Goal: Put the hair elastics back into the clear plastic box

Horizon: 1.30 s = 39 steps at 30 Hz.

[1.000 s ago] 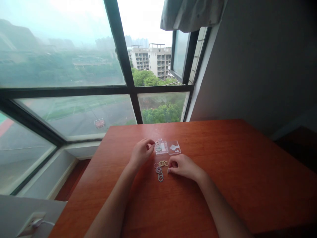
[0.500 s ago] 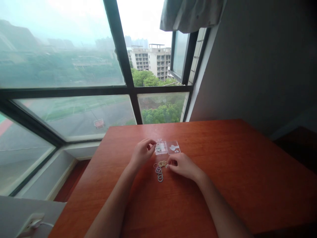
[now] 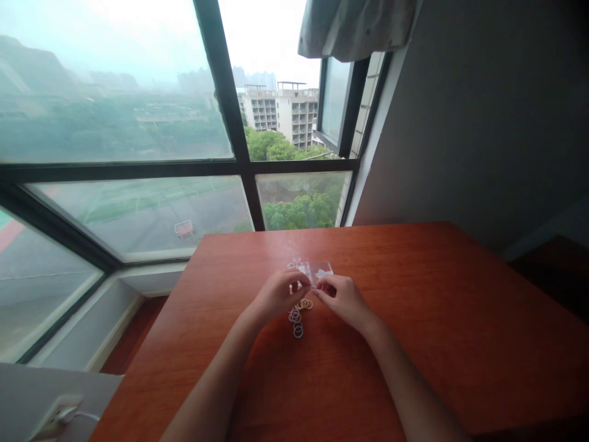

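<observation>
At the near edge, two bare forearms are seen rising from six o'clock and converging over the middle of the red-brown bench (image 3: pixel 414 319). Just beyond the wrists, a small scatter of rings (image 3: pixel 297 319) is laid flat on the wood, some pale purple and some yellowish, the nearest ones at six o'clock of the fingertips and the yellowish ones almost under them.

The left hand (image 3: pixel 276 294) and the right hand (image 3: pixel 343 298) are brought together, thumbs and forefingers curled inward and pinched at a common spot; something very small appears to be held between them, but whether it is a ring cannot be told at this size. For this step to be done well, the pinch is best kept light and low over the bench, so that anything slipped is caught among the loose rings rather than rolled away, and the wrists are best rested on the wood for steadiness.

Directly at twelve o'clock of the fingertips, a small clear plastic box (image 3: pixel 317 270) is lying open, touching or nearly touching the knuckles; its contents are partly hidden. Care is advised that it is not nudged.

Farther off, a dark-framed window (image 3: pixel 239 166) is seen.
</observation>
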{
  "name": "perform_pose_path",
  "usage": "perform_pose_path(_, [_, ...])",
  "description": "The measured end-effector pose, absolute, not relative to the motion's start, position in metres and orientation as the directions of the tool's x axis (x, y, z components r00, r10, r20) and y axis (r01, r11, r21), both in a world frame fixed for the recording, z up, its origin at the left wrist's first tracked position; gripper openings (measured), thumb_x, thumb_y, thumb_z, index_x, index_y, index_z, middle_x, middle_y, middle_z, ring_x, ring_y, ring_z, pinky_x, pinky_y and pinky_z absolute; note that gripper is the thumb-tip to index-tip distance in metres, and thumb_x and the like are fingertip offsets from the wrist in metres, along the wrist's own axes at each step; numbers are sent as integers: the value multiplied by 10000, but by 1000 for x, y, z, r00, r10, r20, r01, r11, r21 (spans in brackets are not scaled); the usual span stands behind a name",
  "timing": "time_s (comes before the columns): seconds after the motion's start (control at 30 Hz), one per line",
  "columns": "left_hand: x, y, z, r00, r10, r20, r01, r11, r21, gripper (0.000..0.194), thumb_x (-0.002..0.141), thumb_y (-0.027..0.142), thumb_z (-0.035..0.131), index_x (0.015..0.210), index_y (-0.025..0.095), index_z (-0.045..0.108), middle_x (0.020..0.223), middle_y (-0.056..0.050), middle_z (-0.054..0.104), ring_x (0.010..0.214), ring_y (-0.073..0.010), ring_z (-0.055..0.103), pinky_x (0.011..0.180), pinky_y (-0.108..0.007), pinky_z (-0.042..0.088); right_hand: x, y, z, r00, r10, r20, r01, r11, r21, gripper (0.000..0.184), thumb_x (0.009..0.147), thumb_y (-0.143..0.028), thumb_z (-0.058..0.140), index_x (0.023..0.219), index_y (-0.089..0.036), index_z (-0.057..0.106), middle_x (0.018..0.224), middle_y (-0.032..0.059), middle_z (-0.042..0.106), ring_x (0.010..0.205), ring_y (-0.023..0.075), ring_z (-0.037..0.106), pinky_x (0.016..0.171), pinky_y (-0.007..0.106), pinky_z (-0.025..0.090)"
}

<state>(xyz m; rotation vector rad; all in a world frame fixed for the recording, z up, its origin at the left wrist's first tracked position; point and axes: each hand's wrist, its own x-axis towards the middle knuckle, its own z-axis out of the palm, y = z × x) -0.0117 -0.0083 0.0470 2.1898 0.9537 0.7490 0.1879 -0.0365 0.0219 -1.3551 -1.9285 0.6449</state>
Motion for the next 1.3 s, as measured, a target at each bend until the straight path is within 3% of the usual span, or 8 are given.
perform_pose_path(0.2, [-15, -5, 44, 531, 809, 253, 472, -530, 704, 117, 802, 213, 593, 836, 180, 700, 708, -16, 653, 616, -107, 551, 566, -205, 420, 188, -36, 20, -226, 945, 235, 607, 325, -725, 92, 832, -274, 625, 827, -202, 682, 665, -10, 637, 590, 126, 541, 572, 220, 379])
perform_pose_path(0.47, [-38, 11, 36, 320, 883, 344, 643, -469, 605, 112, 827, 212, 546, 829, 185, 655, 752, -20, 667, 628, -121, 565, 595, -226, 433, 187, -37, 20, -251, 944, 213, 617, 326, -716, 71, 826, -236, 626, 790, -199, 676, 692, -7, 667, 622, 130, 574, 598, 223, 395])
perform_pose_path(0.7, [-40, 10, 32, 363, 882, 301, 715, -471, 517, 112, 809, 199, 560, 850, 203, 664, 834, -28, 684, 667, -137, 585, 612, -230, 433, 187, -37, 19, -273, 941, 199, 614, 330, -717, 87, 832, -236, 619, 774, -199, 674, 707, -4, 678, 622, 129, 574, 605, 227, 396])
perform_pose_path(1.07, [-41, 11, 31, 342, 892, 295, 731, -450, 512, 119, 812, 214, 566, 852, 201, 677, 832, -31, 685, 658, -135, 583, 605, -230, 428, 183, -42, 20, -355, 921, 159, 609, 357, -708, 83, 831, -239, 635, 776, -199, 683, 707, -14, 665, 630, 114, 562, 597, 210, 380])
perform_pose_path(1.3, [-41, 11, 32, 341, 899, 274, 750, -436, 497, 135, 826, 221, 545, 866, 196, 672, 851, -29, 684, 675, -134, 578, 617, -229, 423, 175, -48, 21, -547, 832, 96, 560, 449, -696, 63, 767, -264, 710, 764, -202, 705, 711, -27, 683, 628, 107, 572, 585, 196, 364])
